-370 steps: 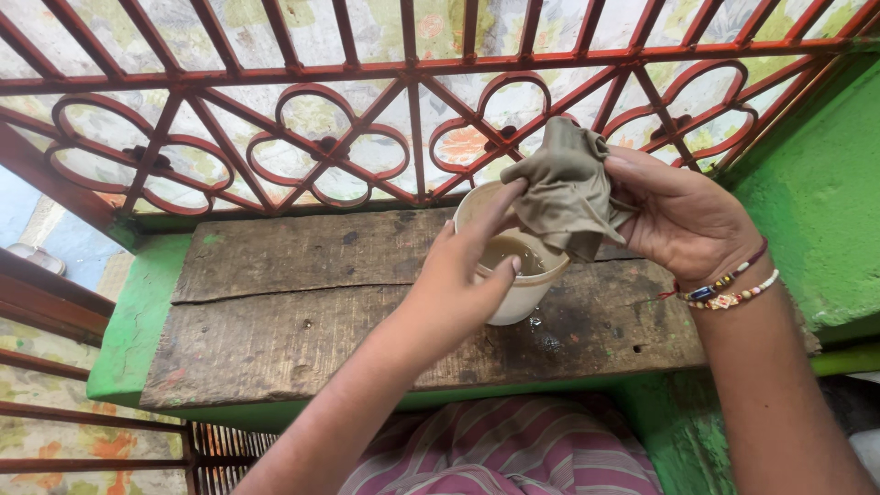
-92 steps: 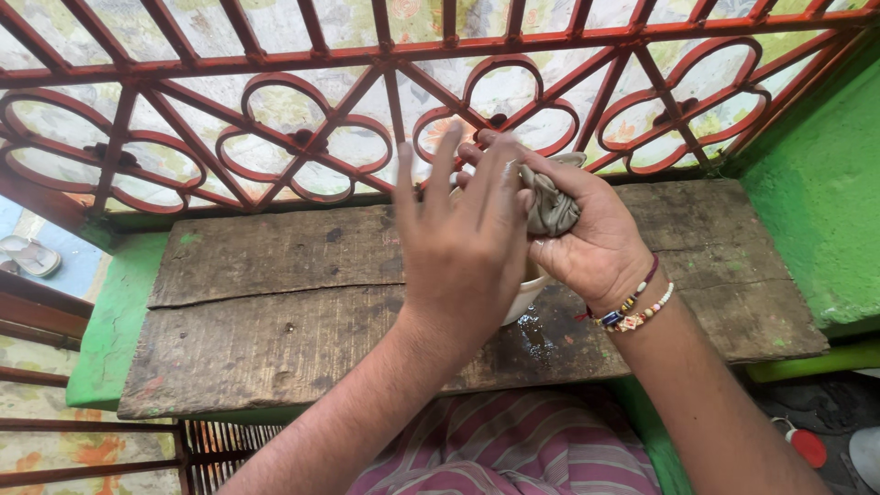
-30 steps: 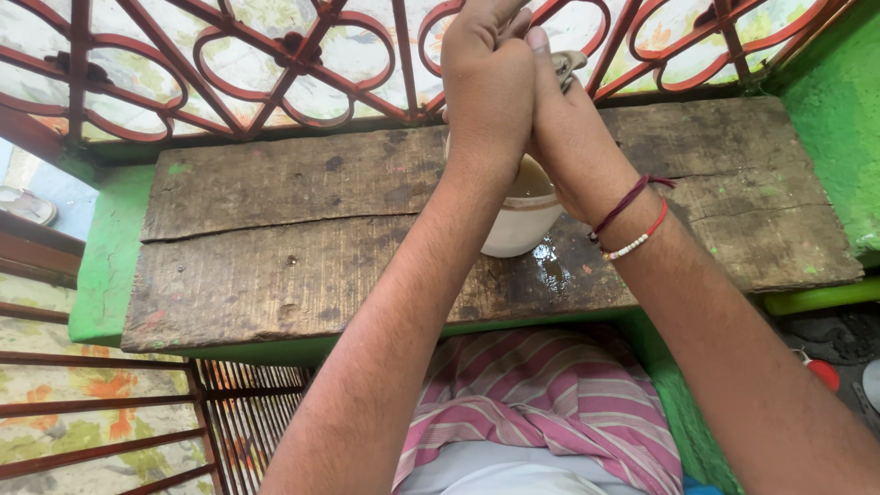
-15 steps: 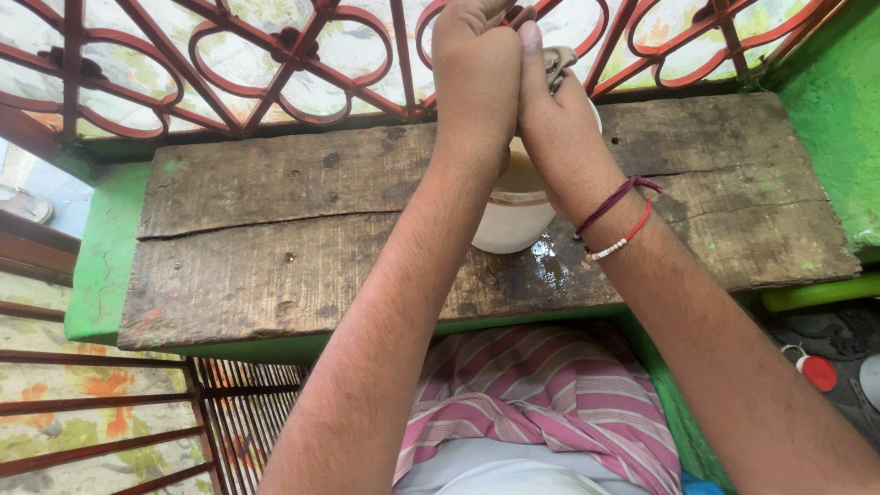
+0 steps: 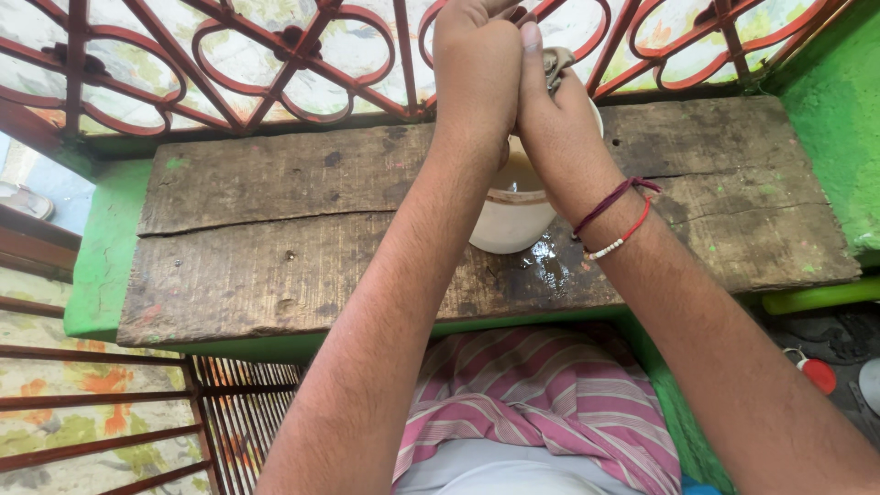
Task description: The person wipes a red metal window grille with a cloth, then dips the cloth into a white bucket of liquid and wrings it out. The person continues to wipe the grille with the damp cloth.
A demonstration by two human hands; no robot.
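Head view: a grey-green cloth [image 5: 555,64] is clamped between the left hand [image 5: 475,64] and right hand [image 5: 559,128], both closed tight, above the cream tub [image 5: 513,220] on the table [image 5: 275,247]. The squeeze is best kept directly over the tub, so drips are caught.

A single head-worn view looks steeply down from close above the weathered grey wooden plank shelf [image 5: 275,247], facing the far red iron window grille [image 5: 229,55]; the striped pink lap [image 5: 541,403] fills the near edge.
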